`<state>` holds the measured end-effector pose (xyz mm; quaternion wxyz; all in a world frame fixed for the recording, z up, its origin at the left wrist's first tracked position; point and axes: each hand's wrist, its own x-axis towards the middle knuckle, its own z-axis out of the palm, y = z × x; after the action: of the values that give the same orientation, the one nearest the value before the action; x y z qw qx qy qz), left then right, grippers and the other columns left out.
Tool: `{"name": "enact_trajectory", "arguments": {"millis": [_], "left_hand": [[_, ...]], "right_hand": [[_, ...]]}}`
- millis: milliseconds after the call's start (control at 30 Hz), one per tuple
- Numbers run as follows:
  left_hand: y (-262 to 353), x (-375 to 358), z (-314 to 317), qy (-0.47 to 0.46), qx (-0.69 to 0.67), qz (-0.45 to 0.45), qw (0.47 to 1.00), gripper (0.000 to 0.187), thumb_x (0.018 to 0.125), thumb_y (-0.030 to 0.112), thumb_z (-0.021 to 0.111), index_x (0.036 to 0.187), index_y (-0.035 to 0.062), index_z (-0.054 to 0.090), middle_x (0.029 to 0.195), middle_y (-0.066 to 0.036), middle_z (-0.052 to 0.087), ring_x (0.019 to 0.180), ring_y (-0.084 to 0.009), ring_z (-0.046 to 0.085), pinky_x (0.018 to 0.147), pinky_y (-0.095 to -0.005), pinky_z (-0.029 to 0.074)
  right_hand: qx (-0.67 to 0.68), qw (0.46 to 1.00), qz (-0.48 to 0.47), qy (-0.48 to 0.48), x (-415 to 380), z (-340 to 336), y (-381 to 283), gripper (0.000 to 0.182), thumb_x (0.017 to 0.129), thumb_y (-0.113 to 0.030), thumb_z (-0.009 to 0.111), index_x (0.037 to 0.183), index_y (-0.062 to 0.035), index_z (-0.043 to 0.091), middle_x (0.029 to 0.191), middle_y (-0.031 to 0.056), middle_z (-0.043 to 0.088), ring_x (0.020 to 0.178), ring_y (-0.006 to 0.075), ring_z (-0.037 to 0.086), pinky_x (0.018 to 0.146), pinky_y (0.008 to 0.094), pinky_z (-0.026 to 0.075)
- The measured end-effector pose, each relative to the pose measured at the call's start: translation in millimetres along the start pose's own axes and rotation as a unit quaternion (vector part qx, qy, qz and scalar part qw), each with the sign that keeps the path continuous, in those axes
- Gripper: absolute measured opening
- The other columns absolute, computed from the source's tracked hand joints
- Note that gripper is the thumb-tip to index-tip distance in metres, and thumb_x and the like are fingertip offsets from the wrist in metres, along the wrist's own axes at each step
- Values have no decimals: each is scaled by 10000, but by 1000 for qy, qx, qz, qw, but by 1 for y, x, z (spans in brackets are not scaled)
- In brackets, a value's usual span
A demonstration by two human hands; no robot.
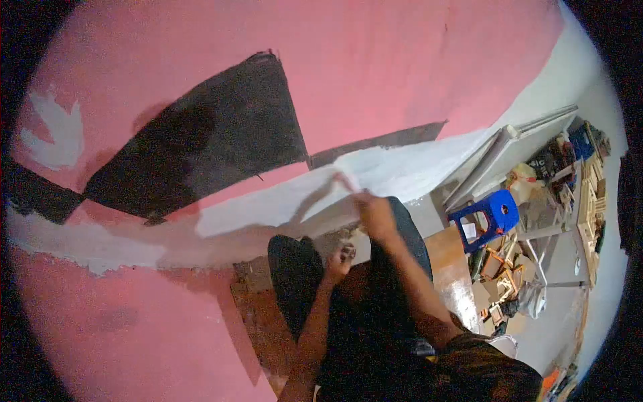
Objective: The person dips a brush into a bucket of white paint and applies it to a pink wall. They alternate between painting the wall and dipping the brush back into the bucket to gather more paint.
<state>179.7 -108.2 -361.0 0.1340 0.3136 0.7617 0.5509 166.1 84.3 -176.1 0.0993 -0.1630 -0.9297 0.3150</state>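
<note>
extending beyond the right hand (376,216), blurred brush (345,180), over white paint (408,166)

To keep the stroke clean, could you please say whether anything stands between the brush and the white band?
Nothing visible stands between the brush in the right hand and the white band; blur hides whether they touch.

Brownish floor (454,264), blue plastic stool (494,216), pale panels (512,151) leaning near jumbled wooden pieces (502,275).
</note>
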Motion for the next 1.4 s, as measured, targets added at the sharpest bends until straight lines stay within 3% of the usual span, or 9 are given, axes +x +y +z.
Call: {"name": "enact_trajectory", "arguments": {"millis": [233,333,500,700,800,933,1267,1367,1400], "left_hand": [[16,7,15,-55,-40,-75,995,231,852,188,599,1045,64,574,811,-114,609,761,-208,621,608,-336,475],[40,12,6,-60,-49,-90,993,231,844,196,606,1027,60,573,790,-98,599,736,-195,602,610,-326,461],[1,6,20,-41,-43,-135,989,221,846,187,608,1025,62,574,788,-96,593,712,-193,567,632,-315,441],[18,3,1,-6,-49,-111,993,230,852,212,607,1008,44,584,766,-109,601,546,-204,528,552,-359,444],[-14,61,40,-11,481,-229,846,278,863,288,591,938,21,608,729,-101,607,540,-207,533,539,-371,455],[60,17,-15,-67,-38,-140,987,307,824,256,625,1023,26,582,862,-162,628,738,-298,621,646,-413,474],[29,15,1,-61,-35,-75,995,379,816,226,632,1122,23,542,954,-197,610,842,-335,608,719,-400,473],[45,15,-1,-47,-1,-82,996,344,834,216,606,1117,33,540,923,-168,608,816,-302,602,725,-377,472],[40,14,2,-26,30,-66,997,340,836,217,604,1114,32,542,925,-169,609,816,-302,602,725,-378,471]], "right_hand": [[-121,933,216,262,-11,-79,98,233,897,-167,443,771,-5,554,744,224,564,680,402,582,577,482,436],[-100,952,36,287,-2,-21,74,216,897,-181,443,847,-10,565,727,198,572,677,404,552,571,462,427],[17,996,-66,-64,-34,80,-130,195,799,-75,494,936,25,590,824,224,613,704,345,615,594,452,486],[118,982,-94,-118,-72,97,-195,212,811,-120,521,994,-18,556,803,190,621,674,334,619,566,407,509],[91,989,-32,-112,-39,77,-117,173,791,-90,523,925,-23,610,792,178,634,692,362,617,611,450,502],[-43,998,9,49,-14,-27,7,155,835,-76,464,868,-28,608,809,205,611,723,385,603,627,464,482],[7,951,195,240,-15,-74,105,325,897,-315,503,817,-11,584,691,236,586,682,421,574,604,499,423],[-279,891,-131,334,-1,15,72,220,892,-162,472,910,-5,626,732,186,601,645,313,583,580,422,443],[43,983,133,121,-3,25,14,200,866,-157,499,892,4,615,763,209,597,673,344,575,594,443,440]]}}
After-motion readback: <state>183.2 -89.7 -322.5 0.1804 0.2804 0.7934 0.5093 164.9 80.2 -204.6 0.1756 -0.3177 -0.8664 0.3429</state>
